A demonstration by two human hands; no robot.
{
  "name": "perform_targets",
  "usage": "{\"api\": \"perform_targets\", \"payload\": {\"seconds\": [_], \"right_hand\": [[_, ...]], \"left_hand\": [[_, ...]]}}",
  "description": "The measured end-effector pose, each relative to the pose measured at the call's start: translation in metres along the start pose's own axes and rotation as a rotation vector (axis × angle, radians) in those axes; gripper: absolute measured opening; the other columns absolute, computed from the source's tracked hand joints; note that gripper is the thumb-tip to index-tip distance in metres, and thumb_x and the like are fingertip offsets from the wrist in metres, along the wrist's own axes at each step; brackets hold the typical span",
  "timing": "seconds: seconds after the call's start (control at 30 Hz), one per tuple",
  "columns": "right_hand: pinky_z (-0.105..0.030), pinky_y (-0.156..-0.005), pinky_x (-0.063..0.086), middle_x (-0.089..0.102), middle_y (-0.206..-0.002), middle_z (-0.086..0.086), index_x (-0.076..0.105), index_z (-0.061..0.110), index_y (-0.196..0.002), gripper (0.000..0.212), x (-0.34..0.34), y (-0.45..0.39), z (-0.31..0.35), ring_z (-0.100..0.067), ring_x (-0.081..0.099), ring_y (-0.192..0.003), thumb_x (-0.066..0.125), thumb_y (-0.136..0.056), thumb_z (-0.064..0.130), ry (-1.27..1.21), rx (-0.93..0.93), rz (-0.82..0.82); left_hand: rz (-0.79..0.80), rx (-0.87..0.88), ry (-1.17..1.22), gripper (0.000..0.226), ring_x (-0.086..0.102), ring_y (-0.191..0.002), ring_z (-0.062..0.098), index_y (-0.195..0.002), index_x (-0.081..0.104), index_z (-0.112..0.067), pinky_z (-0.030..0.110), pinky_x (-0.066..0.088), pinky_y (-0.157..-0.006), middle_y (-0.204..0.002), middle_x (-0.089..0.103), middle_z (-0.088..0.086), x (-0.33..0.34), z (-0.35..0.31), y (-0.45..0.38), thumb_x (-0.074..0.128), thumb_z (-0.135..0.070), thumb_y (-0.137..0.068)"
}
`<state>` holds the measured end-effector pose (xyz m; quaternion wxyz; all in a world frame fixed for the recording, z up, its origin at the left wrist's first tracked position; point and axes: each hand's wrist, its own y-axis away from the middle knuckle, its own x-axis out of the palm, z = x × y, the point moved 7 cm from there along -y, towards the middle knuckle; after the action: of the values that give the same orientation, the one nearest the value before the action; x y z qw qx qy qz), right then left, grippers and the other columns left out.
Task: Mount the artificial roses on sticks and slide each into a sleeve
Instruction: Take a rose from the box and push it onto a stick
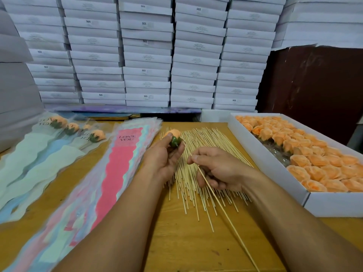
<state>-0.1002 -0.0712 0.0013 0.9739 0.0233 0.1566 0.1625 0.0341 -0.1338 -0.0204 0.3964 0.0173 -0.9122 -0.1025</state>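
The right hand (218, 169) pinches a thin pale wooden stick (220, 201) between thumb and forefinger, tip aimed left. The left hand (165, 154) curls its fingers (170, 136) around a peach fabric rose with a green plastic base (173, 137), socket facing the stick, just apart from its tip. Align tip and socket on one axis, then push straight. Loose sticks (204, 154) cover the wooden surface (186, 242); printed sleeves (117, 169) lie left, and the white box of roses (306, 197) right.

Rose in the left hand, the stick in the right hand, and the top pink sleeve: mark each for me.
rose (173, 135), head view, orange petals above the thumb
stick (220, 203), head view, shaft below the right hand
pink sleeve (117, 165), head view, pink panel's middle
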Motion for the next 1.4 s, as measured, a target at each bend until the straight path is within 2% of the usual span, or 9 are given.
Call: {"api": "perform_targets", "payload": {"seconds": [0.23, 0.33, 0.47, 0.57, 0.73, 0.9, 1.07, 1.27, 1.4], "right_hand": [[-0.018, -0.031, 0.031, 0.066, -0.063, -0.009, 0.067, 0.016, -0.11, 0.02, 0.0093, -0.0028, -0.0005, -0.009, 0.046, -0.037, 0.048, -0.107, 0.021, 0.006, -0.04, 0.05], [-0.018, -0.031, 0.032, 0.066, -0.063, -0.01, 0.065, 0.017, -0.115, 0.021, 0.0103, -0.0037, 0.0, -0.01, 0.046, -0.037, 0.047, -0.107, 0.019, -0.007, -0.061, 0.062], [-0.018, -0.031, 0.032, 0.066, -0.062, -0.011, 0.067, 0.025, -0.113, 0.022, 0.0102, -0.0035, 0.0015, -0.009, 0.045, -0.036, 0.047, -0.107, 0.02, -0.025, -0.096, 0.066], [-0.017, -0.031, 0.032, 0.065, -0.062, -0.01, 0.066, 0.023, -0.116, 0.022, 0.0111, -0.0041, 0.0009, -0.009, 0.045, -0.036, 0.047, -0.107, 0.02, -0.023, -0.1, 0.077], [-0.017, -0.031, 0.032, 0.065, -0.062, -0.011, 0.065, 0.022, -0.117, 0.021, 0.0113, -0.0048, -0.0001, -0.01, 0.045, -0.036, 0.046, -0.107, 0.02, -0.021, -0.102, 0.08], [-0.018, -0.031, 0.032, 0.065, -0.063, -0.01, 0.065, 0.022, -0.117, 0.022, 0.0112, -0.005, -0.0001, -0.009, 0.046, -0.037, 0.046, -0.108, 0.02, -0.02, -0.097, 0.079], [-0.018, -0.031, 0.032, 0.065, -0.063, -0.01, 0.065, 0.021, -0.117, 0.022, 0.0113, -0.0044, 0.0001, -0.009, 0.046, -0.036, 0.046, -0.108, 0.019, -0.018, -0.089, 0.07], [-0.018, -0.031, 0.033, 0.066, -0.063, -0.01, 0.064, 0.019, -0.119, 0.022, 0.0109, -0.0039, -0.0005, -0.009, 0.046, -0.037, 0.045, -0.108, 0.019, -0.015, -0.068, 0.055], [-0.018, -0.03, 0.033, 0.066, -0.061, -0.009, 0.06, 0.012, -0.121, 0.022, 0.0116, -0.0037, -0.0006, -0.009, 0.047, -0.036, 0.043, -0.108, 0.017, -0.013, -0.055, 0.045]], "left_hand": [[0.008, -0.06, 0.038, 0.012, 0.072, -0.072, 0.026, -0.093, 0.063, 0.001, 0.032, 0.063, -0.067, -0.082, 0.07, 0.019, 0.0014, 0.0035, 0.0019, 0.061, -0.01, -0.098], [0.012, -0.078, 0.048, 0.012, 0.071, -0.079, 0.028, -0.094, 0.062, 0.001, 0.035, 0.061, -0.072, -0.088, 0.069, 0.021, 0.0023, 0.004, 0.0022, 0.06, -0.01, -0.099], [0.014, -0.086, 0.046, 0.015, 0.074, -0.066, 0.025, -0.095, 0.061, 0.002, 0.036, 0.06, -0.073, -0.073, 0.072, 0.019, 0.0022, 0.0049, 0.0014, 0.059, -0.012, -0.099], [0.01, -0.088, 0.051, 0.015, 0.074, -0.065, 0.025, -0.094, 0.061, 0.002, 0.036, 0.061, -0.073, -0.071, 0.072, 0.019, 0.0017, 0.005, 0.0006, 0.059, -0.012, -0.099], [0.008, -0.083, 0.052, 0.015, 0.073, -0.069, 0.026, -0.094, 0.062, 0.002, 0.033, 0.058, -0.08, -0.083, 0.07, 0.021, 0.0017, 0.0055, 0.0004, 0.059, -0.012, -0.1], [0.009, -0.086, 0.047, 0.015, 0.074, -0.068, 0.025, -0.097, 0.062, 0.002, 0.031, 0.058, -0.078, -0.092, 0.069, 0.022, 0.0023, 0.0062, 0.0006, 0.059, -0.012, -0.1], [0.014, -0.09, 0.039, 0.017, 0.072, -0.082, 0.027, -0.105, 0.062, 0.004, 0.032, 0.059, -0.079, -0.099, 0.068, 0.023, 0.0019, 0.007, 0.0016, 0.059, -0.012, -0.099], [0.019, -0.092, 0.021, 0.02, 0.072, -0.082, 0.027, -0.111, 0.06, 0.004, 0.035, 0.061, -0.073, -0.1, 0.067, 0.024, 0.003, 0.007, 0.004, 0.059, -0.012, -0.099], [0.023, -0.082, 0.004, 0.019, 0.071, -0.081, 0.026, -0.109, 0.059, 0.005, 0.034, 0.063, -0.076, -0.101, 0.067, 0.023, 0.0038, 0.0071, 0.0045, 0.06, -0.012, -0.099]]}}
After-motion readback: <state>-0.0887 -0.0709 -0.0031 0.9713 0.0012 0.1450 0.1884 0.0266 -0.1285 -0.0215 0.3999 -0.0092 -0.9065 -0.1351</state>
